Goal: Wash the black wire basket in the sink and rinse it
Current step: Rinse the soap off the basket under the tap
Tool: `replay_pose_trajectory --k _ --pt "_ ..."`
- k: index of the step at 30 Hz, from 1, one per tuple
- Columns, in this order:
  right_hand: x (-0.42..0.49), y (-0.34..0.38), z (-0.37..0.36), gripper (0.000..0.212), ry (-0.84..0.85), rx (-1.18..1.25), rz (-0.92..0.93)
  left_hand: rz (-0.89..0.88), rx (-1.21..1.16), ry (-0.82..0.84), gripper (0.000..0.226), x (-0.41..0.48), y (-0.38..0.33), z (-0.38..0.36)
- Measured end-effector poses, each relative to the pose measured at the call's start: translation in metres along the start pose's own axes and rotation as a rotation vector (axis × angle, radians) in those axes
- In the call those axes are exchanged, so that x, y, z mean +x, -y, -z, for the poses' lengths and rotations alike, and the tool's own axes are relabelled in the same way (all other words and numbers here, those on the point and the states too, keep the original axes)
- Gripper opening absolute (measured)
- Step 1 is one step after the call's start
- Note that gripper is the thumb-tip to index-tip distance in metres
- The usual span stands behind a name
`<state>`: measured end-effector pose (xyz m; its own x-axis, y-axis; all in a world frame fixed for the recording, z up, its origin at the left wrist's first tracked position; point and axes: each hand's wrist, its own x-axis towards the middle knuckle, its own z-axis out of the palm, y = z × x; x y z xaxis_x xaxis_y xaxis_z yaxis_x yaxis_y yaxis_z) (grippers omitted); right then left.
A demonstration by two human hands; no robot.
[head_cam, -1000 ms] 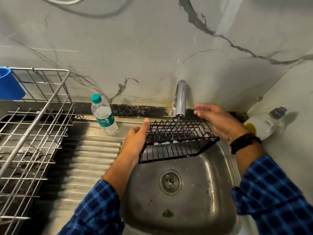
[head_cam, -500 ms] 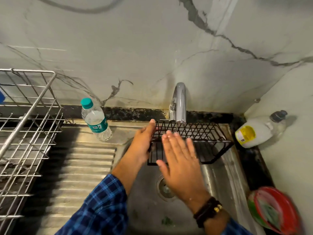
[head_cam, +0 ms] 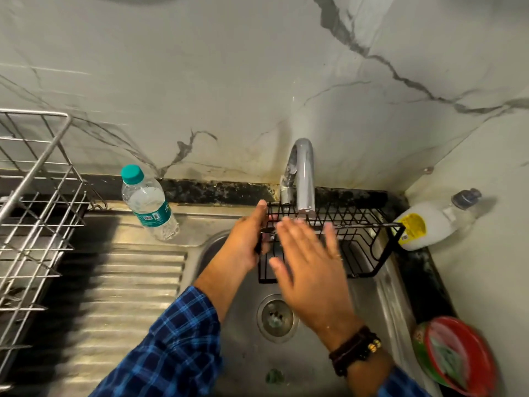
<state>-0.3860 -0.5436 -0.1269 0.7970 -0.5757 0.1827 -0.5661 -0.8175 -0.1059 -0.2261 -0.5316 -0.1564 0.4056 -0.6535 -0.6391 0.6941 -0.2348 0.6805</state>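
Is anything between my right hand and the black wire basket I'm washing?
Nothing visible. The right hand is spread open directly over the black wire basket, which the left hand grips at its left end under the grey metal tap spout.

Left hand point(head_cam: 246, 242) grips black wire basket point(head_cam: 360, 242) under tap point(head_cam: 305, 173); right hand point(head_cam: 309, 262) flat over it, fingers point(head_cam: 329, 239) straight.

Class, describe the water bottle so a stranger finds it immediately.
Find the steel sink. Left of its tap, behind the ribbed drainboard, stands the clear water bottle. Only it has a teal cap; the white bottle lies in the corner.
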Motion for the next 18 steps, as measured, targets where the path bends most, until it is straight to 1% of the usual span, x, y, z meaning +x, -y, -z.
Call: replay_pose_trajectory --k 3,5,7,9,11,13,14,15,16,17,18 --pt "-0.006 -0.051 0.004 0.059 -0.061 -0.007 -0.222 -0.003 -0.093 -0.065 0.036 -0.008 -0.002 0.024" --pt "-0.01 -0.074 0.001 0.056 -0.125 0.093 -0.309 -0.027 -0.047 -0.134 0.038 -0.015 -0.005 0.039" --pt "-0.008 -0.07 -0.007 0.054 -0.159 0.272 -0.378 -0.051 0.0 -0.207 0.042 -0.024 -0.006 0.05" --pt "-0.003 -0.053 -0.014 0.05 -0.159 0.411 -0.488 -0.068 -0.02 -0.241 0.037 -0.036 -0.006 0.057" --pt "0.007 -0.035 -0.018 0.05 -0.186 0.551 -0.631 -0.068 -0.05 -0.269 0.031 -0.047 -0.002 0.064" --pt "0.023 -0.021 -0.015 0.057 -0.142 0.742 -0.836 -0.059 -0.093 -0.31 0.03 -0.056 0.005 0.073" --pt "0.032 -0.017 -0.016 0.057 -0.103 0.817 -0.922 -0.052 -0.122 -0.32 0.031 -0.061 0.009 0.078" --pt "0.04 -0.018 -0.019 0.052 -0.07 0.894 -0.985 -0.045 -0.159 -0.328 0.033 -0.065 0.013 0.083" --pt "0.048 -0.021 -0.022 0.047 -0.042 0.995 -1.028 -0.04 -0.203 -0.343 0.034 -0.069 0.017 0.088" --pt "0.054 -0.024 -0.026 0.047 -0.013 1.108 -1.052 -0.038 -0.248 -0.359 0.034 -0.074 0.021 0.093" --pt "0.058 -0.027 -0.03 0.052 0.029 1.211 -1.06 -0.034 -0.293 -0.368 0.033 -0.076 0.026 0.1"
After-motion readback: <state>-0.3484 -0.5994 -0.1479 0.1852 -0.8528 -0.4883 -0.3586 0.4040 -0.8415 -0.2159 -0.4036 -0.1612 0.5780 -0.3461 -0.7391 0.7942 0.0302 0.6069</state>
